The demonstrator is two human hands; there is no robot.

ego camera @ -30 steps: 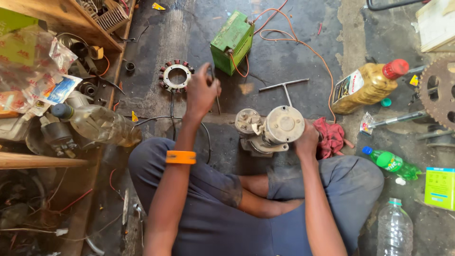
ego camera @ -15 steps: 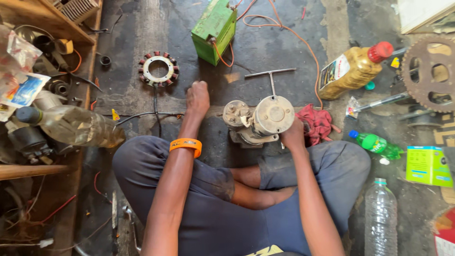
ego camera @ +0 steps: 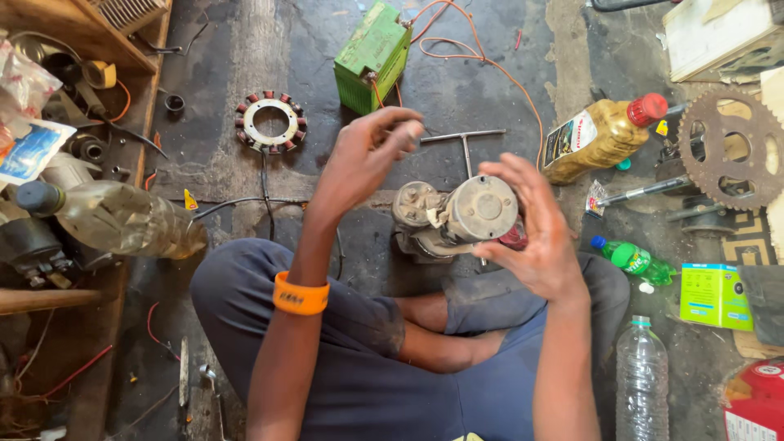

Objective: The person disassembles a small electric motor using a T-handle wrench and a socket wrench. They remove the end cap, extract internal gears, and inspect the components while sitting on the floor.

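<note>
At far left a dusty plastic bottle (ego camera: 122, 224) lies on its side by a wooden shelf (ego camera: 77, 24). Further right, a round stator ring (ego camera: 270, 122) rests on the concrete floor (ego camera: 229, 49), and a green battery (ego camera: 373, 55) sits beyond it. The left hand (ego camera: 363, 159) is raised above the floor, fingertips (ego camera: 406, 131) pinched together (whether on some small part, I cannot tell). Just beside it, the right hand (ego camera: 531, 229) cups the grey starter motor (ego camera: 457, 216), fingers spread around its round end cap, in front of the crossed legs. A T-handle wrench (ego camera: 464, 143) lies behind. Further right are an oil bottle (ego camera: 600, 137) and a rusty sprocket (ego camera: 723, 149).
</note>
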